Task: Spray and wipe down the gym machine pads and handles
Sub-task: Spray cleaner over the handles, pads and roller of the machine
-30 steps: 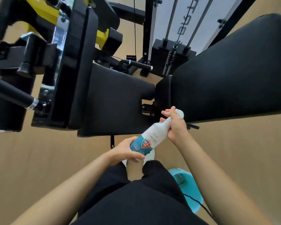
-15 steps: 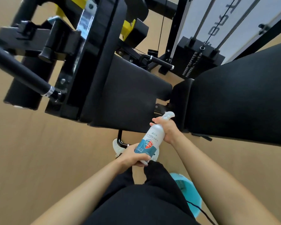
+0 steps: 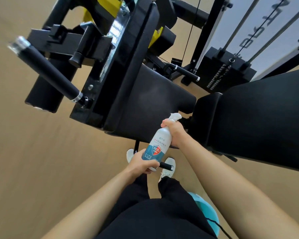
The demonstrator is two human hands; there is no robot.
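Observation:
A white spray bottle (image 3: pixel 160 144) with a blue label and a red shield stands tilted in front of me. My left hand (image 3: pixel 141 164) grips its base. My right hand (image 3: pixel 173 131) grips its neck just below the white trigger head (image 3: pixel 175 116), which points at the black seat pad (image 3: pixel 150 102). A faint pale patch shows on that pad. The large black back pad (image 3: pixel 259 116) lies to the right. A black handle bar (image 3: pixel 48 69) with silver ends sticks out at the left.
The machine's black and yellow frame (image 3: pixel 110 31) rises at the top. A weight stack (image 3: pixel 226 73) with cables stands at the upper right. A small handle (image 3: pixel 186 73) lies behind the seat. A teal object (image 3: pixel 205 209) sits by my right hip. My white shoes (image 3: pixel 168 165) stand on tan floor.
The view has shifted so the machine sits lower and further right in frame. Both hands keep hold of the bottle, which now stands more upright and closer to the seat pad.

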